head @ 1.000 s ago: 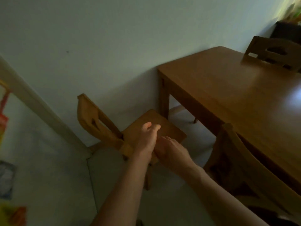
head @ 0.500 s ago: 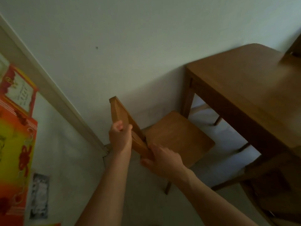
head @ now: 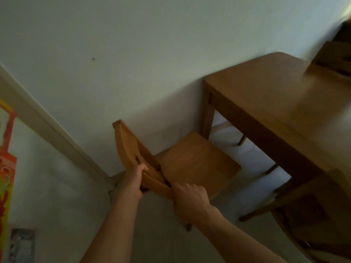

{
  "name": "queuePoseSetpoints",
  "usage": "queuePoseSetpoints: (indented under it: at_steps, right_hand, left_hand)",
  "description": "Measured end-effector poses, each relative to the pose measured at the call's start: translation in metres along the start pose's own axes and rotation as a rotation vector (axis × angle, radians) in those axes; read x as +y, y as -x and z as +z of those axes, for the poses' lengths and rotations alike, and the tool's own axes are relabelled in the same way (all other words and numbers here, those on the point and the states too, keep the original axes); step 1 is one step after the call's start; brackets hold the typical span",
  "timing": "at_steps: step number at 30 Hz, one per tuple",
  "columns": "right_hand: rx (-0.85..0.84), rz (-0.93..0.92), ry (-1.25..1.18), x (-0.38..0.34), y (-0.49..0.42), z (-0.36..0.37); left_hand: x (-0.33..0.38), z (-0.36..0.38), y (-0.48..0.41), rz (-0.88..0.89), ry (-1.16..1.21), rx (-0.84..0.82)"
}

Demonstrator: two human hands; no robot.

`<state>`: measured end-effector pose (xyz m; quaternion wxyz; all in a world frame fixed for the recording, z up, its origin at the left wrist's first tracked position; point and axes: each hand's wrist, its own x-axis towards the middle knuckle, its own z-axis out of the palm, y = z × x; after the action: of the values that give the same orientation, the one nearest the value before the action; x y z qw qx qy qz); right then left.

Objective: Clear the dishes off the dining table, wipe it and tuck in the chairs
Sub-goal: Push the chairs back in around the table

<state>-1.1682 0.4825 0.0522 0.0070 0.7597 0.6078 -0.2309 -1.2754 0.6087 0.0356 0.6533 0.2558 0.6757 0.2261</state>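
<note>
A light wooden chair point(head: 197, 162) stands out from the end of the brown dining table point(head: 281, 99), its seat facing the table and its backrest toward me. My left hand point(head: 133, 179) is closed around the backrest's top rail near its middle. My right hand point(head: 190, 200) grips the near end of the same rail. The table top shows nothing on it in the part I see. The chair's front edge is still short of the table's end apron.
The white wall runs close behind the chair and table. A door frame point(head: 57, 137) and an orange poster point(head: 7, 168) are at the left. A second chair point(head: 311, 215) sits at the table's near side at the lower right, a third point(head: 334, 59) at the far right.
Both hands went from the chair's seat to its backrest and closed on the top rail. The chair now sits nearer the table end, and my view has swung left.
</note>
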Motion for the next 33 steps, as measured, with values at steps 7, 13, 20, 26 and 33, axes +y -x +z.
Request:
queuePoseSetpoints:
  at_steps: [7,13,20,26,33]
  right_hand:
    - [-0.038,0.002,0.046,0.031,0.016,-0.014]
    - [-0.005,0.028,0.025,0.076,0.026,-0.028]
    - [-0.020,0.008,0.007,0.107,0.034,-0.028]
    - [-0.043,0.056,0.008,0.145,0.037,-0.046]
    - [-0.063,0.154,-0.008,0.187,0.035,-0.063]
  left_hand:
    - [-0.017,0.023,0.024,0.029,-0.036,-0.058]
    - [-0.025,0.062,0.040,0.078,0.023,-0.043]
    - [-0.043,0.087,0.037,0.077,0.090,-0.053]
    - [-0.044,0.129,0.040,0.091,0.102,-0.095]
    - [-0.040,0.185,0.035,0.069,0.004,-0.160]
